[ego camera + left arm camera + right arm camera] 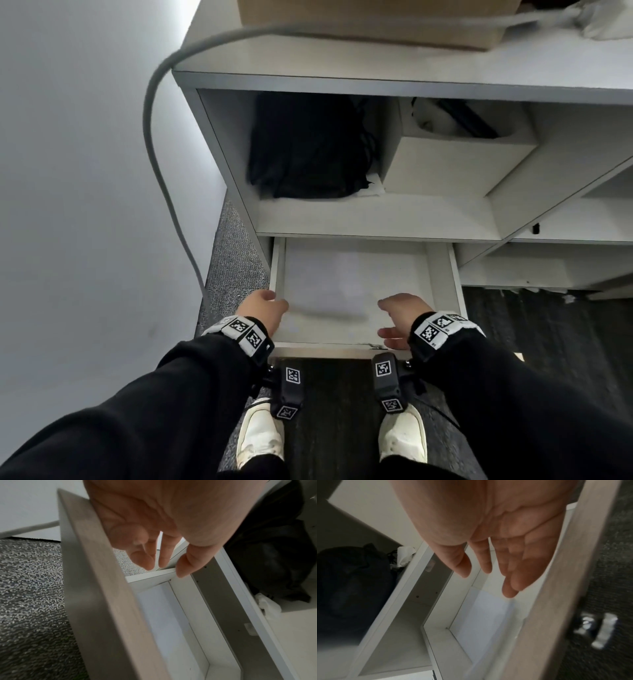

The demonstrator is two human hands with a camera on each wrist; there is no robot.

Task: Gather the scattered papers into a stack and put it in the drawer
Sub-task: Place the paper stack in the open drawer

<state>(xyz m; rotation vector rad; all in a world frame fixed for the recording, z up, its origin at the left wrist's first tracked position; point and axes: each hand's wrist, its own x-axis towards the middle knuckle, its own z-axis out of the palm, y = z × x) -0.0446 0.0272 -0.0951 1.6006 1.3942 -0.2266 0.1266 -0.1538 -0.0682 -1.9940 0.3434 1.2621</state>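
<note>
The white drawer (442, 274) stands pulled out at the bottom of the cabinet. A stack of white papers (329, 274) lies flat on its floor. My left hand (263, 308) hovers over the drawer's front left corner with loose fingers and holds nothing. My right hand (400, 315) hangs over the front right corner, fingers nearly straight and empty. In the left wrist view the left hand (163, 566) is above the side wall, beside the drawer front (102, 588) and the papers (163, 615). In the right wrist view the right hand (488, 577) is above the papers (484, 622).
A black bag (308, 147) and a white box (455, 164) fill the shelf above the drawer. A grey cable (154, 137) hangs down the cabinet's left side. A cardboard box (376, 24) sits on top. My white shoes (260, 435) stand on dark carpet below the drawer front.
</note>
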